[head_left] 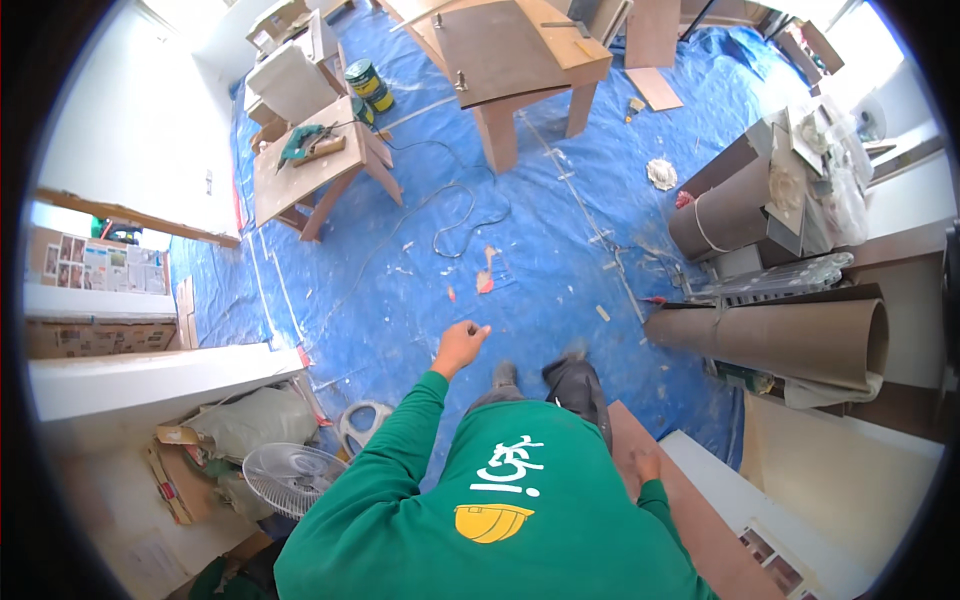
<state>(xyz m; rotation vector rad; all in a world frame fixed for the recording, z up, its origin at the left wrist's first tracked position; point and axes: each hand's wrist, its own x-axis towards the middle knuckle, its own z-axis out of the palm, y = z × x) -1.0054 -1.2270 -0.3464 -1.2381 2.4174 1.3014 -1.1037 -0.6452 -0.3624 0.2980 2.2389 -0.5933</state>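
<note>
My left hand (pixel 460 347) is held out in front of my body over the blue floor sheet (pixel 400 290). Its fingers are curled in, and nothing shows between them. Low at my right side hangs my right hand (pixel 645 467), small and blurred, so its fingers are hard to read. It overlaps a long reddish-brown board (pixel 690 520) in the picture; I cannot tell whether it touches it. Both arms wear green sleeves. One of my legs (pixel 578 385) is smeared by motion.
A power cord (pixel 470 215) snakes across the sheet from a low wooden stand (pixel 320 170) bearing a green power tool (pixel 302 146). Ahead stands a workbench (pixel 590 62). Large brown rolls (pixel 770 335) lie at right; a fan (pixel 290 475) is at left.
</note>
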